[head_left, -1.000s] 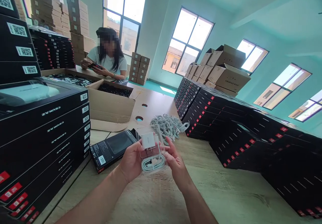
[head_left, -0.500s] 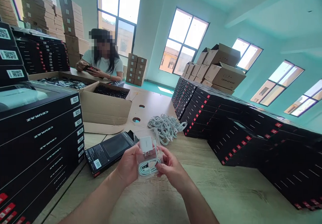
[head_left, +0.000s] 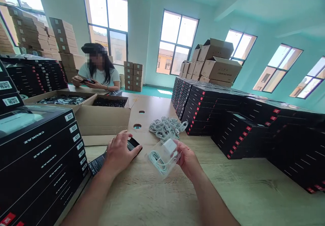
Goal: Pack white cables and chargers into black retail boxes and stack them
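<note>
My right hand [head_left: 188, 160] grips the right edge of a clear plastic tray [head_left: 149, 161], tilted above the table. In the tray sit a white charger plug [head_left: 169, 146] and a coiled white cable [head_left: 157, 161]. My left hand [head_left: 118, 153] is off the tray and lies over a flat black box [head_left: 98, 163], thumb and fingers apart. The hand hides the middle of this box; its end flap at the right stands open. Whether the palm touches the box I cannot tell. Behind the tray lies a tangled pile of white cables [head_left: 166, 127].
Black boxes [head_left: 50, 158] are stacked at my left, and long rows of black boxes [head_left: 218, 107] line the right. Open cartons [head_left: 106, 119] with small black parts stand at the back left. Across the table a person [head_left: 98, 72] handles a dark item. Two holes pierce the tabletop [head_left: 157, 107].
My left hand has let go of the plastic tray and moved left over the black box. My right hand has shifted slightly right, with the tray now tilted. The view has turned somewhat.
</note>
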The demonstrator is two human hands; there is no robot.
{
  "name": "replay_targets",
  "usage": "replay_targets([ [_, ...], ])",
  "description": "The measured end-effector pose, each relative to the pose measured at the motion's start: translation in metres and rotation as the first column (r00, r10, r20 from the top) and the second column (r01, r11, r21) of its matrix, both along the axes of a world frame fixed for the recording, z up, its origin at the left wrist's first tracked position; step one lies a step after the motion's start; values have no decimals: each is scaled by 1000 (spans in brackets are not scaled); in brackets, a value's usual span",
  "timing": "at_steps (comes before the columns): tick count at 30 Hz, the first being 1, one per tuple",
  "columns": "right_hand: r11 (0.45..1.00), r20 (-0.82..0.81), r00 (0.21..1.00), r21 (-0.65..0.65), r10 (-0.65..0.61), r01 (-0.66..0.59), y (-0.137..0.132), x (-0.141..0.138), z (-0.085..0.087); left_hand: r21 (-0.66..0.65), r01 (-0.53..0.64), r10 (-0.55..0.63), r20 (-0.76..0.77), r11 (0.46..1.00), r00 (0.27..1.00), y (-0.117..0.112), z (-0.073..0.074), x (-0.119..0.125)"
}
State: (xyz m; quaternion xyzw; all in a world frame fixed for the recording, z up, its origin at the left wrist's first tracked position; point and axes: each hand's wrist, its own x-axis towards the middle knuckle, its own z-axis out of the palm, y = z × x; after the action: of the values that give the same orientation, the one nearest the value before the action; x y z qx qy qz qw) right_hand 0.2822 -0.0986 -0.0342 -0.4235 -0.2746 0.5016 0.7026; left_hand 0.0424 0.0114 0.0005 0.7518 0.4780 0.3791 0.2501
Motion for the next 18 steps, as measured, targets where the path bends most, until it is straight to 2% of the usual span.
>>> replay_targets([
  [1, 999, -44, 998, 1, -39, 39, 2, 2, -1, 35, -35, 41, -173, 999, 984, 9, -2, -4],
  [3, 997, -113, 990, -6, -82, 82, 3, 4, -1, 4, -57, 53, -446, 998, 893, 21, -8, -9],
  [5, 996, -153, 985, 1, -86, 87, 3, 4, -1, -53, -62, 21, -570, 997, 821, 23, -12, -9],
  [8, 995, -164, 984, 63, -65, 76, 2, 1, 0, -76, 0, -45, -594, 997, 803, 9, -11, -3],
  [10, 988, -154, 986, 132, -63, 84, 2, -3, 0, -32, 89, -91, -574, 996, 813, -5, -8, 4],
  [13, 960, -98, 985, 228, -142, 161, 3, -8, 0, 121, 193, -104, -517, 974, 850, -25, -7, 14],
  [16, 941, 22, 968, 241, -249, 236, 2, -8, 2, 288, 188, -37, -459, 939, 888, -33, -9, 20],
  [18, 952, 103, 963, 208, -250, 225, 0, -5, 4, 390, 170, 12, -422, 905, 907, -32, -11, 20],
])
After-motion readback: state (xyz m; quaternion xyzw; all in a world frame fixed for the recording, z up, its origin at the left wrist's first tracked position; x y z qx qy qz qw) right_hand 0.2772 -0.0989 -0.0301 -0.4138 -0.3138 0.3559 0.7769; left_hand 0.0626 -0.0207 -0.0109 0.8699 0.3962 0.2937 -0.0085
